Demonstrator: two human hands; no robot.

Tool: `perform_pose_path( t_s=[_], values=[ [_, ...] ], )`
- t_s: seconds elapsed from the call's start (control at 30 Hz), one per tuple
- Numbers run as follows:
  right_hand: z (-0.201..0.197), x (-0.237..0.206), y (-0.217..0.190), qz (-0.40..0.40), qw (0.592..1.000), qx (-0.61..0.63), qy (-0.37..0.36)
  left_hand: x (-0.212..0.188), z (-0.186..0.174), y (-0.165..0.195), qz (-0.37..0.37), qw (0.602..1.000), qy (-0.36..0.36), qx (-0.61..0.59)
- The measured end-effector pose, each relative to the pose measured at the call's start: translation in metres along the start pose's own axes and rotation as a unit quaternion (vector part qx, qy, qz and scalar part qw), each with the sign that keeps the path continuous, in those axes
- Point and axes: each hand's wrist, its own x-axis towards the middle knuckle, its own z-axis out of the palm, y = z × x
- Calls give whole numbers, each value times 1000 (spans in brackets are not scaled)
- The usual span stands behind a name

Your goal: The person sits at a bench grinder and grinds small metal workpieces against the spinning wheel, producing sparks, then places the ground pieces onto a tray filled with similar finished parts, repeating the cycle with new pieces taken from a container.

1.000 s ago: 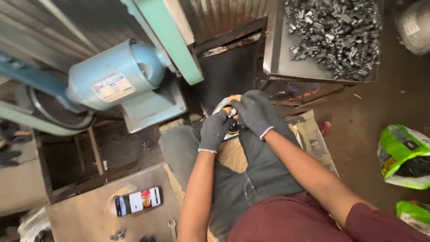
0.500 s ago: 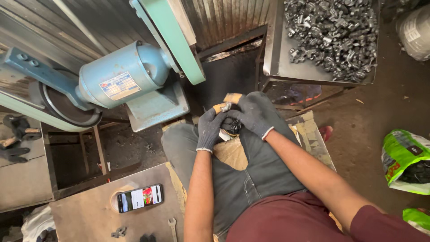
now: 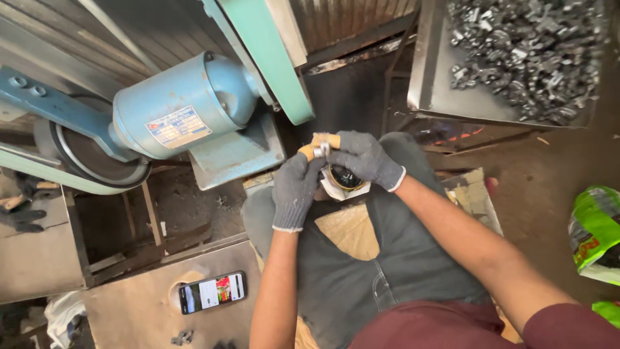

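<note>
- Nearest, at the left, a black smartphone with a lit screen [image 3: 212, 292] lies flat on a grey metal bench [image 3: 129, 310], well apart from the hands.
- Both forearms reach forward over the lap of the seated person's dark trousers [image 3: 361, 271], elbows bent, wrists meeting in the middle.
- The left hand [image 3: 296, 187], in a grey knit glove, has its fingers curled round the near end of a small tan block with a metal piece on it [image 3: 321, 143], pinching it.
- The right hand [image 3: 365, 157], gloved alike, closes its fingers over the block's right side, above a round dark tin in a white holder [image 3: 343, 179].
- The block looks light and stiff; a grip on both ends suits it, I judge.
- Farther off stand a blue electric motor [image 3: 184, 106] at the left and a tray of grey metal pieces [image 3: 516, 52] at the right.
</note>
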Motion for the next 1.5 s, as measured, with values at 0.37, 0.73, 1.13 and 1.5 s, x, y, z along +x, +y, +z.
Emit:
perform_pose_path(
  t_s=[0.37, 0.73, 1.13, 1.5],
  values=[
    [46, 46, 77, 128, 983, 130, -6, 35, 75, -97, -154, 987, 47, 13],
    [58, 34, 110, 216, 976, 19, -26, 24, 95, -101, -227, 970, 88, 2],
    [32, 39, 65, 258, 950, 154, 91, 44, 74, -47, -226, 967, 90, -81],
    [33, 3, 60, 62, 996, -17, 55, 18, 39, -27, -145, 985, 20, 96]
  ],
)
